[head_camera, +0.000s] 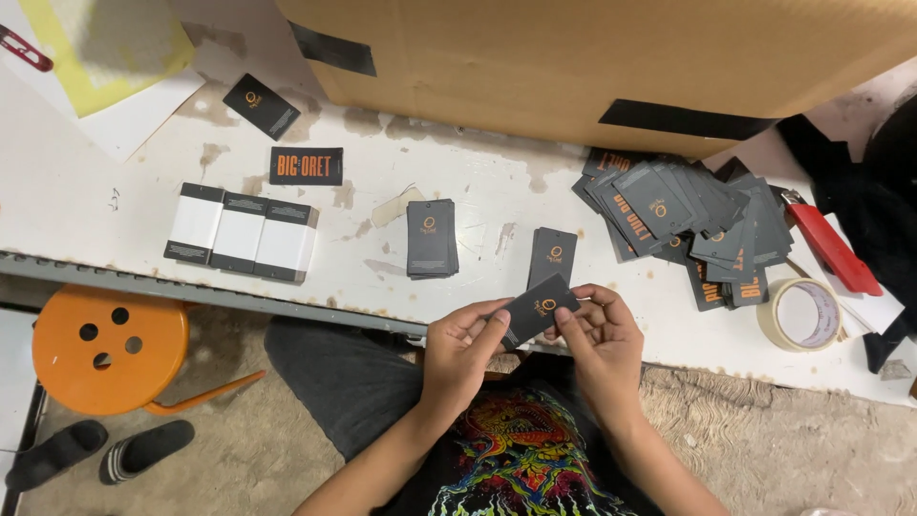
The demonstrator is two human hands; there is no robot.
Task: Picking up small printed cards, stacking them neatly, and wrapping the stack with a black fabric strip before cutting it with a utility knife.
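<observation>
My left hand (pixel 460 355) and my right hand (pixel 600 336) together hold one dark hang tag (pixel 538 308) with an orange mark, just in front of the white table's edge (pixel 315 287). On the table right behind it lies a single dark tag (pixel 553 253). A small neat stack of dark tags (pixel 430 238) lies to its left. A large loose pile of dark tags (pixel 683 225) with orange print spreads to the right.
Three banded tag bundles with white wrappers (pixel 241 232) sit at the left. Two single tags (pixel 306 165) lie farther back. A big cardboard box (pixel 592 57) fills the back. Tape roll (pixel 802 313) and red cutter (pixel 829 247) at right. Orange stool (pixel 105 349) and slippers (pixel 95 451) below.
</observation>
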